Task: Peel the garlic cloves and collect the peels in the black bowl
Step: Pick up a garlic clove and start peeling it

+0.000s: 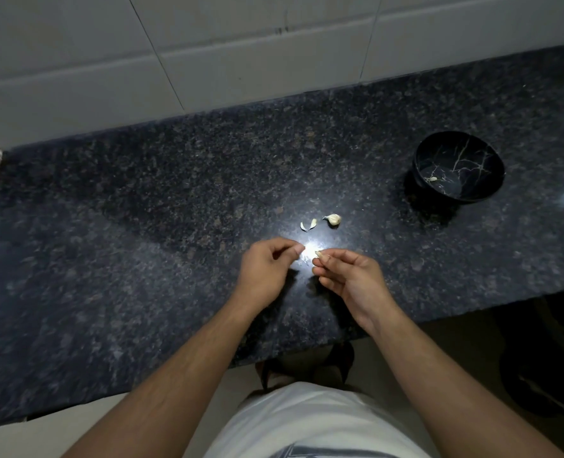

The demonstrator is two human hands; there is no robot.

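two bare hands work above a dark speckled granite counter (141, 226), polished enough to throw a bright glare between them. left hand (265, 269) is curled, thumb and forefinger pinched narrow near the glare; whether a scrap of peel sits between them cannot be told. right hand (350, 279) holds a garlic clove (320, 255) at its fingertips, pale and tapered, long axis roughly level, tip pointing left toward the other hand. beyond the hands, on the counter, lie two thin curved pale peels (308, 224), and just right of them an unpeeled clove (333, 219), plump, papery, its pointed tail toward the left. well apart, far right, stands the black bowl (419, 166), round, glossy, veined with pale marble lines, one small peel fragment (433, 179) on its floor. white glazed wall tiles (241, 44) back the counter.
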